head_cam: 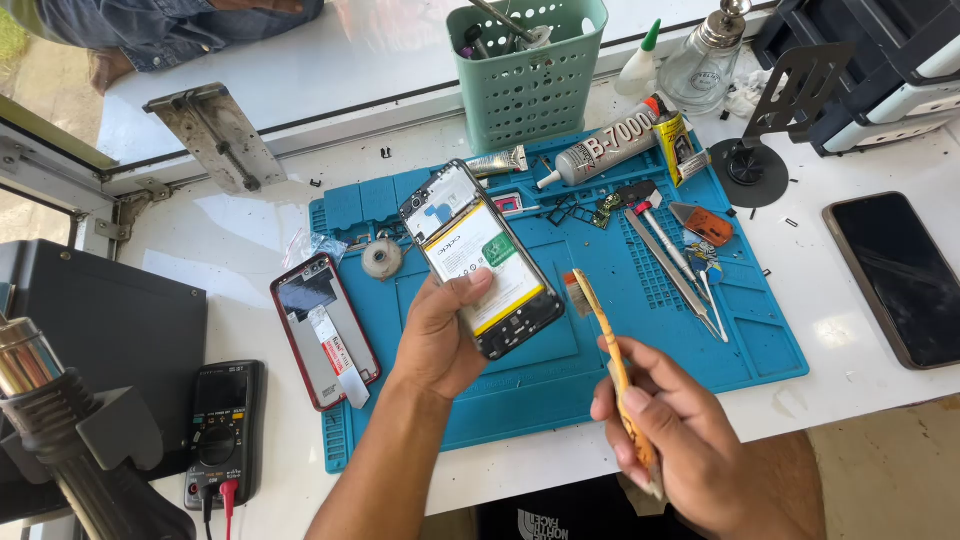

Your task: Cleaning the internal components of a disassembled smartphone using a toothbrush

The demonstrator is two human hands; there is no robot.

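Note:
My left hand (440, 335) holds an opened phone (480, 255) above the blue work mat (700, 330), its back off, with the battery and circuit board showing. My thumb lies across the battery. My right hand (680, 440) grips an orange-handled brush (605, 340) just right of the phone, bristle end up and close to the phone's lower right edge. A red-rimmed phone back cover (322, 330) lies on the mat's left edge.
Tweezers, a screwdriver (665, 245), a glue tube (600, 150) and small parts lie on the mat's far side. Behind stand a green basket (525, 75) and a glass bottle (705, 60). A dark phone (895, 275) lies right; a multimeter (225, 430) and hot-air gun (60, 420) left.

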